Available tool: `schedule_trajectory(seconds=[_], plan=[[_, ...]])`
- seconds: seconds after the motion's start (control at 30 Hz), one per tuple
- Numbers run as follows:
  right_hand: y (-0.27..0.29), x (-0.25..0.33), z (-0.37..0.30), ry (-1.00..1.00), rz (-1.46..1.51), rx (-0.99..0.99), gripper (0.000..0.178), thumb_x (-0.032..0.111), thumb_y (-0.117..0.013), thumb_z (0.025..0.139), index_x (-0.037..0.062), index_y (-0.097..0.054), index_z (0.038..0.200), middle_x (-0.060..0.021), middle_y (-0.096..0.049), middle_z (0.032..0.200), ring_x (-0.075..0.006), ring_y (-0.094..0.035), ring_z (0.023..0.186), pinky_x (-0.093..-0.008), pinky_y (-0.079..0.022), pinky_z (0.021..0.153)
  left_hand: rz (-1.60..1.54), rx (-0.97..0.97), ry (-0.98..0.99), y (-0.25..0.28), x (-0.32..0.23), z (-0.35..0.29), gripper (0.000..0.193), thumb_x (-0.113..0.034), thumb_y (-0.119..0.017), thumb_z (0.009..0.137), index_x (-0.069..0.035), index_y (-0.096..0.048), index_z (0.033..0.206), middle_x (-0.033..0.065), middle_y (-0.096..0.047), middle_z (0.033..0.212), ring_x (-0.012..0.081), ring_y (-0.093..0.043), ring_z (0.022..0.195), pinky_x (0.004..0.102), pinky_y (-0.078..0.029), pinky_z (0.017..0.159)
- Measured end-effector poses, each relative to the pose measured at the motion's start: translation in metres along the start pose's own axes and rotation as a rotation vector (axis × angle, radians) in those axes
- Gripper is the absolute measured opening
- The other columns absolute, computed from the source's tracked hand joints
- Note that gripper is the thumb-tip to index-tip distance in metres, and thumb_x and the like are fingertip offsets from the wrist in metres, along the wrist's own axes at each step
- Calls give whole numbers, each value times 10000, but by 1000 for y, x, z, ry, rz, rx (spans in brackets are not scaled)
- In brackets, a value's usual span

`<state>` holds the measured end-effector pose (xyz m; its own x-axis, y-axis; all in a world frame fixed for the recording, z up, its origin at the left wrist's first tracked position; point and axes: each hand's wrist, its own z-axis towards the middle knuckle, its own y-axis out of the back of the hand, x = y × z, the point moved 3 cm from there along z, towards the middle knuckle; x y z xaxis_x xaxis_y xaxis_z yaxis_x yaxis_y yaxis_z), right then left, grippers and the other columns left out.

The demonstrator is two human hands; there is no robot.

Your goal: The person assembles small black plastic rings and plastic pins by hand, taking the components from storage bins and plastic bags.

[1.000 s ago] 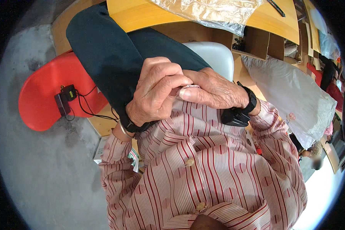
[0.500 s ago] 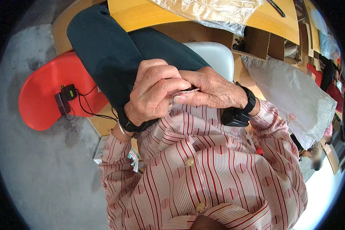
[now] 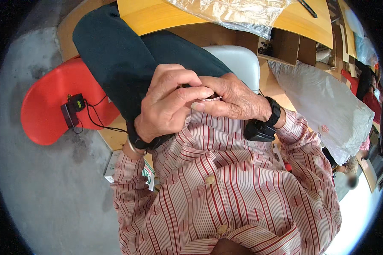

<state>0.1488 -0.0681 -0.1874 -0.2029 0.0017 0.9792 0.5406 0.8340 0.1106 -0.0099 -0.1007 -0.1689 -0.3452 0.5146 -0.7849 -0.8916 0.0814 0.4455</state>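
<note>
My two hands meet in front of my body, over the front of a striped red-and-white shirt (image 3: 225,170). My right hand (image 3: 232,97) pinches a small folded striped edge between thumb and forefinger; it looks like the shirt's cloth. Against it press the bent fingers of my left hand (image 3: 168,102), closed, the forefinger's tip almost touching the right thumb. The left thumb and whatever lies under those fingers are hidden. A dark gap shows between the two hands just above the pinched edge. Lower on the shirt front sit pale buttons (image 3: 210,179).
A red chair seat (image 3: 59,102) at left carries a small black device (image 3: 72,108) with cables. Ahead is a yellow table (image 3: 157,17) with clear plastic film (image 3: 238,15) and a black pen (image 3: 307,7). Cardboard boxes (image 3: 281,46) and a grey plastic sheet (image 3: 327,106) lie right.
My left hand has shifted slightly, its fingers lifting and opening a small dark gap between the hands. The right hand keeps its pinch and barely moves.
</note>
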Motion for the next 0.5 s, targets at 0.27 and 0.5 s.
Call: schedule_trajectory(seconds=[0.27, 0.5], plan=[[5, -5, 4, 113, -252, -18, 398, 399, -653, 845, 34, -560, 974, -152, -516, 555, -316, -561, 492, -373, -435, 461, -327, 100, 296, -2, 4, -3, 649, -328, -787, 666, 22, -563, 1165, 159, -597, 1109, 300, -582, 1006, 357, -472, 844], [4, 1, 2, 174, -333, -37, 443, 413, -654, 826, 35, -544, 1029, -158, -527, 574, -347, -574, 534, -401, -454, 480, -293, 43, 216, -5, 7, -5, 586, -284, -804, 648, 11, -588, 1107, 151, -620, 1054, 285, -606, 925, 344, -485, 801]])
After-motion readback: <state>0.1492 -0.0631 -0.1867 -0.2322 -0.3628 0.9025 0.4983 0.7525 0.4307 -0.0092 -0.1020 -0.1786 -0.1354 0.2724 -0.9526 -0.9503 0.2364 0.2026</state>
